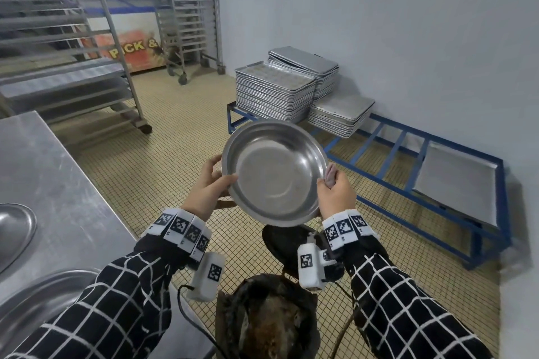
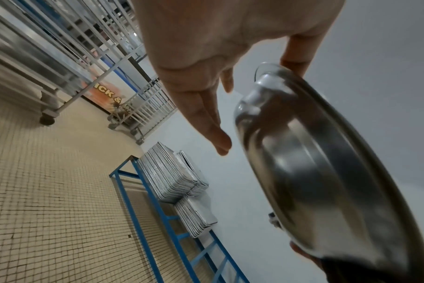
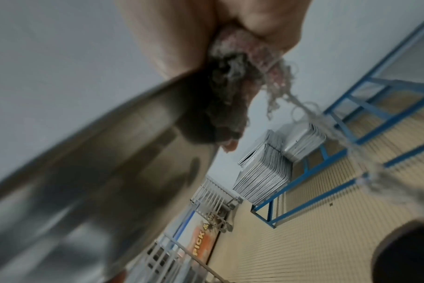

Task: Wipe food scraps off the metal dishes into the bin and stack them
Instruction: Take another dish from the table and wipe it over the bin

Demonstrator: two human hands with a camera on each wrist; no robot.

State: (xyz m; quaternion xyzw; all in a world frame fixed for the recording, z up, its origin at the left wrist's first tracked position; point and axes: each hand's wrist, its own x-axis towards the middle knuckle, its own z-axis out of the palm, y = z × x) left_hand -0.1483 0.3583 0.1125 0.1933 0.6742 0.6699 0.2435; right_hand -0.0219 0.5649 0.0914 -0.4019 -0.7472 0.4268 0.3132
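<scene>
The left hand (image 1: 207, 187) grasped the left rim of a round, shallow stainless-steel dish (image 1: 274, 172), thumb lying over the inner edge and fingers spread behind its underside; from the left wrist view those fingers (image 2: 207, 122) were nearly straight beside the dish's back (image 2: 315, 172). The right hand (image 1: 337, 193) was clenched around a wadded pinkish-grey rag (image 1: 330, 174) pressed against the dish's right rim. In the right wrist view the rag (image 3: 232, 76) looked frayed, with loose threads trailing, and its dark lower end touched the blurred metal of the dish (image 3: 97, 162).

The dish was held in the air, tilted with its hollow facing the person, above a dark bin (image 1: 267, 320) with brownish scraps inside, which stood on the tiled floor (image 1: 163, 172) at the near edge. The inside of the dish looked mostly clean and shiny.

At the near left, a stainless-steel surface (image 1: 58, 172) carried two more round metal dishes (image 1: 38, 303), partly cut off by the frame. Against the far wall, a low blue metal frame (image 1: 390, 143) bore stacks of rectangular baking trays (image 1: 274, 93), and one single tray (image 1: 458, 183) lay at its right end. Tall wheeled metal racks (image 1: 186, 9) stood at the far left.
</scene>
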